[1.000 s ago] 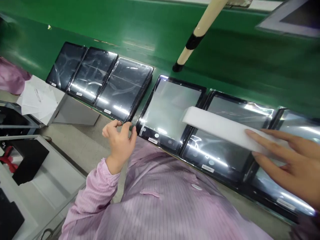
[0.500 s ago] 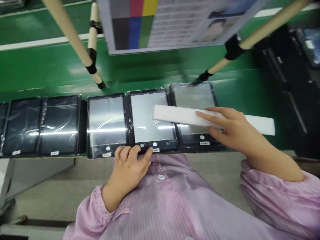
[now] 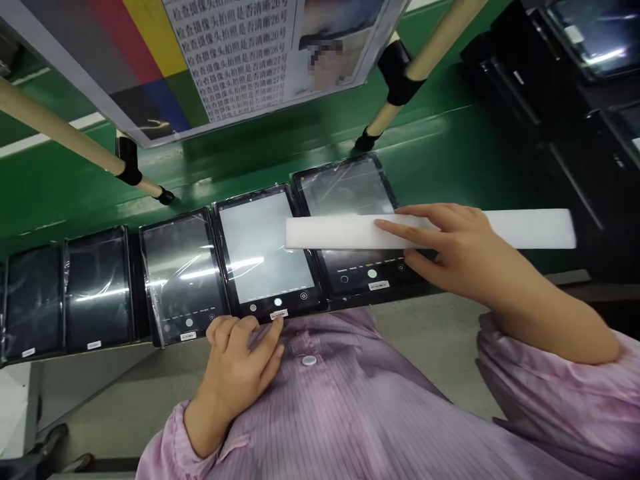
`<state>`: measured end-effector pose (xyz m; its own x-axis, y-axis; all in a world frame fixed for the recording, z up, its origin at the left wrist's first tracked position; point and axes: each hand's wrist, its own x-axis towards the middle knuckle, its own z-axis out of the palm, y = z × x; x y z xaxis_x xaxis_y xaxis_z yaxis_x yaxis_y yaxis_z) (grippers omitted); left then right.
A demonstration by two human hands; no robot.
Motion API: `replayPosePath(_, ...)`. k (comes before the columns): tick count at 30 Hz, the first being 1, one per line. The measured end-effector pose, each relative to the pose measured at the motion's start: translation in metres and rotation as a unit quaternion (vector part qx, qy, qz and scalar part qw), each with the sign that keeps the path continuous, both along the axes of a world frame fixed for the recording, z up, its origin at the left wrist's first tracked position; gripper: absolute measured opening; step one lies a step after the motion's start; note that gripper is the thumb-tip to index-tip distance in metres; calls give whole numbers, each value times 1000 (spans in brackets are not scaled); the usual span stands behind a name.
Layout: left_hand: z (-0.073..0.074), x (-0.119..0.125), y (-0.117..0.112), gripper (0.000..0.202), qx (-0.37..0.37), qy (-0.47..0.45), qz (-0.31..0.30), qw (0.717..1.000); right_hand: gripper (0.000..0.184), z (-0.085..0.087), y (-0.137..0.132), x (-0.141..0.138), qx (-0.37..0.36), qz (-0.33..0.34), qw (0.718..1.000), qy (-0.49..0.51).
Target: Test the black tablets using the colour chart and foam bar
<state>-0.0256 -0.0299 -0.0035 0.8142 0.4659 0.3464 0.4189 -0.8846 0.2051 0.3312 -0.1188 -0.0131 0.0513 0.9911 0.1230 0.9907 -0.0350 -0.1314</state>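
Both hands are over the tablets (image 3: 177,267) lined along the near edge of the green bench (image 3: 450,153). Left hand (image 3: 240,360) is loosely curled and empty, its forefinger on the near bezel of the middle tablet (image 3: 265,247), right by a white label (image 3: 279,315). Right hand (image 3: 450,250) holds the foam strip (image 3: 330,232), fingers flat across its top and thumb at its near side. The strip crosses the right tablet (image 3: 345,190) and just reaches the middle one.

From my seat the strip worries me. It is long and held at one spot, so an end could dip and drag over the film-wrapped screens, or nudge a tablet off that edge.

On the chart (image 3: 225,53) overhead I read "检查摄像头拍照是否清晰26号" and "27号". The tablet labels are too small to read.
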Motion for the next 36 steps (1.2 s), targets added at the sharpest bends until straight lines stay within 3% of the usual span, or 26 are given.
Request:
replayPosePath(5,3,7,-1,19,-12,-2,-40,999,73,-8,-4,9,9,3,1000,20)
replayPosePath(10,5,45,1,16,-21,-12,-86,996,76,-17,-35,38,14,-31,999,19)
replayPosePath(14,5,88,-1,30,-17,49,-111,992,59,-19,-67,56,57,-49,996,44)
replayPosePath(19,1,123,-8,36,-16,76,-142,987,40,-12,-82,47,56,-85,994,46)
replayPosePath(23,-2,136,-10,37,-10,104,-135,985,42,-8,-95,43,67,-152,986,1)
replayPosePath(28,-6,144,-10,38,-4,119,-127,985,40,-17,-119,51,58,-201,978,0)
replayPosePath(36,-6,151,-15,34,10,90,-121,989,42,-25,-125,54,55,-212,976,12)
